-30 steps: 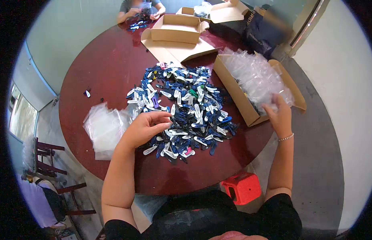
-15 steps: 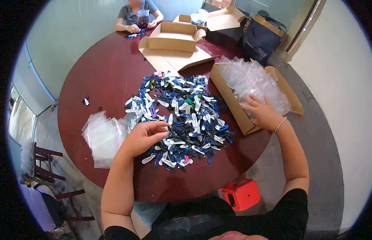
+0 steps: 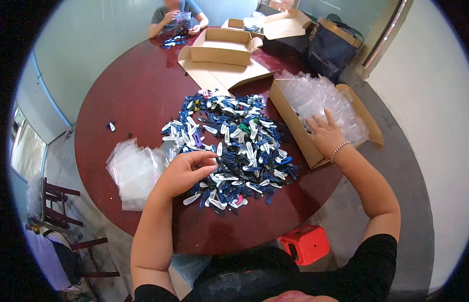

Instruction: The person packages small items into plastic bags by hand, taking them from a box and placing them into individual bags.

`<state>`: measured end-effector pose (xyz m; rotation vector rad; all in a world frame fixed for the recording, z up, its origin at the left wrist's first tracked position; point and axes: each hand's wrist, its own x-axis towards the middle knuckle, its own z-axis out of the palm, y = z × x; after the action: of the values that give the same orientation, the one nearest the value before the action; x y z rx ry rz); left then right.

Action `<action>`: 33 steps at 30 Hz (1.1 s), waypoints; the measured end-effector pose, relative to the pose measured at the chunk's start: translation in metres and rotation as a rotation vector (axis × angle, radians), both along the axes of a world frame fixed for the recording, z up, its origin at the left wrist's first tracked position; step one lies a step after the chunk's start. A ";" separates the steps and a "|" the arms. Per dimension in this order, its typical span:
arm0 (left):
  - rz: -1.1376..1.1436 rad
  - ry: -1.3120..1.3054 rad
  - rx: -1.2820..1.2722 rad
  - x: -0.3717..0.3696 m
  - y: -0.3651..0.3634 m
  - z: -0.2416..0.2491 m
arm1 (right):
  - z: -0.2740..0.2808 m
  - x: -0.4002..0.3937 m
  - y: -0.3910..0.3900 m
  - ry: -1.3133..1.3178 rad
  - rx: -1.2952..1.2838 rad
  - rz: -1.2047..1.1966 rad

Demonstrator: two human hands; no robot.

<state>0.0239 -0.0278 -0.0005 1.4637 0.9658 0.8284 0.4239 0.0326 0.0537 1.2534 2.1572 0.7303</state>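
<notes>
Left hand (image 3: 183, 172) fingers curled, pinched at near-left edge of hair clip pile (image 3: 232, 143), whether gripping a clip unclear, right hand (image 3: 324, 135) spread flat on clear bags (image 3: 320, 100) in cardboard box (image 3: 294, 128).

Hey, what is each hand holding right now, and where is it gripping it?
The left hand rests curled on the pile of hair clips; any grip is hidden. The right hand lies spread on clear plastic bags in the cardboard box, gripping nothing visibly.
</notes>
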 end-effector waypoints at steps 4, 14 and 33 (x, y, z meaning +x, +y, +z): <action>-0.016 0.013 0.002 -0.001 0.000 0.000 | 0.000 0.013 0.006 0.186 -0.093 -0.023; 0.190 -0.207 0.008 -0.013 -0.004 0.016 | 0.081 -0.038 -0.023 0.606 0.001 0.091; 0.966 -0.761 0.187 -0.098 0.020 0.006 | -0.055 -0.324 -0.018 0.740 -0.153 0.771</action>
<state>-0.0742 -0.0080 0.0050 0.6193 0.9718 2.0311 0.1001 0.0146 -0.0017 0.6150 3.2999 0.3698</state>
